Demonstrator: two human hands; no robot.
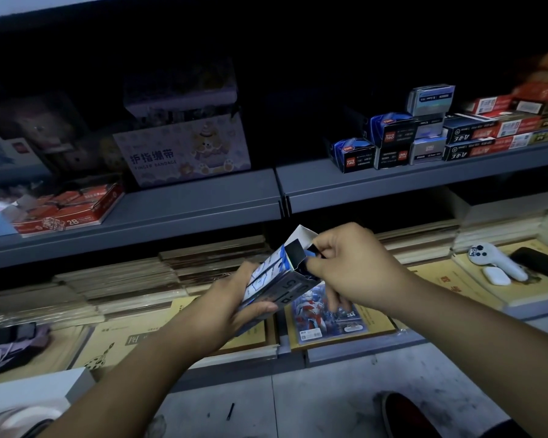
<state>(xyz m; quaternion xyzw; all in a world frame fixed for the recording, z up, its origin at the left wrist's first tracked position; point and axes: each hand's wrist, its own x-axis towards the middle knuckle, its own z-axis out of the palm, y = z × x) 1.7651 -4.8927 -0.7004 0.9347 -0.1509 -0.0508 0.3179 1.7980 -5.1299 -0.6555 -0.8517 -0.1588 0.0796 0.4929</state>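
I see left hand [234, 298] gripping glossy cardboard box [272, 279], tilted, above lower shelf's front edge [361, 352] | right hand [355, 263] pinching its opened end flap [301, 245]

You hold a glossy printed cardboard box [268, 279]; the shelf [203, 197] looks like matt painted metal, the floor [329, 399] scuffed and dull.

Dim grey metal shelving [203, 200] above a scuffed grey floor [329, 396].

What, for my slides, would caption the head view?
Left hand holds a blue carton; right hand pinches its open end.
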